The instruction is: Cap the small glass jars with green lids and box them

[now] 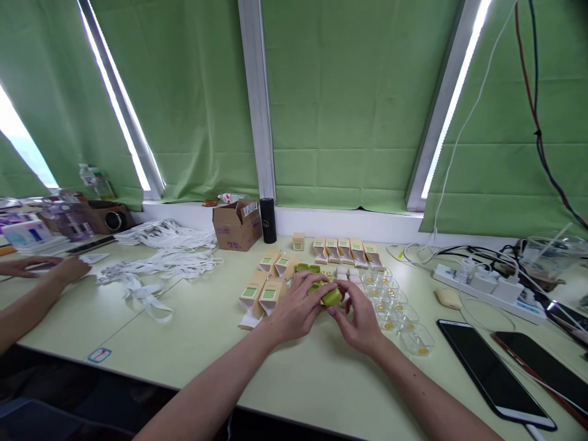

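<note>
My left hand (299, 306) and my right hand (359, 315) meet over the table, both closed on a small olive-green rounded case (331, 297). The left fingers lie over its top and hide part of it. More green pieces (307, 267) lie just behind my hands. To the left stand small tan cardboard boxes (271, 294) with green labels, some with open flaps. Clear plastic trays (417, 339) with round gold spots sit in rows right of my right hand. White-pink small blocks (348, 274) lie behind it, partly hidden.
Several open tan boxes (344, 251) line the back. A brown carton (237, 225) and black cylinder (267, 220) stand by the wall. White straps (158, 263) are heaped left, near another person's hands (68, 269). Phones (496, 373) and a power strip (489, 291) lie right.
</note>
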Demonstrator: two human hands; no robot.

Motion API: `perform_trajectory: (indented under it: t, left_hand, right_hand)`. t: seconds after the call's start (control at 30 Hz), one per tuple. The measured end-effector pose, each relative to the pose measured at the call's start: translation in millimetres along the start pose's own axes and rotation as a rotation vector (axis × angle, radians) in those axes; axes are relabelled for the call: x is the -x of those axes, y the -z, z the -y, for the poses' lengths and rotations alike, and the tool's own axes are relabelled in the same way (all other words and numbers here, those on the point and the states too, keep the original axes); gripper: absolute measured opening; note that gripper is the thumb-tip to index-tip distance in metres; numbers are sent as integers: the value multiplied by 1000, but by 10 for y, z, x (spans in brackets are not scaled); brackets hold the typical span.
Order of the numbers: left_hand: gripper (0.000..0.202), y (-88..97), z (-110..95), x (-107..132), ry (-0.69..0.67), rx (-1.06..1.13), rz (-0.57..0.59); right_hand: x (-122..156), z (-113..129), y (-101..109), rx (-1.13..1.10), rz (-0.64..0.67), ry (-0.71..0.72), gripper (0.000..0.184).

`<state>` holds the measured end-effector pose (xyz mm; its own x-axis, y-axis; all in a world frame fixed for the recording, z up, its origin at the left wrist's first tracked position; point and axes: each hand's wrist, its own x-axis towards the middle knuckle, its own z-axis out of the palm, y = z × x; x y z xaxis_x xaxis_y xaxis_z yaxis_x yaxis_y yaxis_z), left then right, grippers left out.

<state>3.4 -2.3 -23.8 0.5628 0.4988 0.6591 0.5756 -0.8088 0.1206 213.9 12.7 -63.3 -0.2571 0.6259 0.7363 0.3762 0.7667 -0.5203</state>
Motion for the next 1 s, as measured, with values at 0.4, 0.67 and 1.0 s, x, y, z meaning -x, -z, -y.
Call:
perform_trajectory:
  t: [0.4,0.67,1.0]
  left_hand:
    - [56,-157,40,-12,359,582,-154]
    - [53,-168,165,-114,645,1121,-372]
    - [64,-149,220,-107,725,1244,-454]
  right_hand:
    - [-14,-11,28,112,-39,40,37]
    - [-93,-48,78,409,-71,126,14]
    - [-44,-49,-29,588,219,205,19]
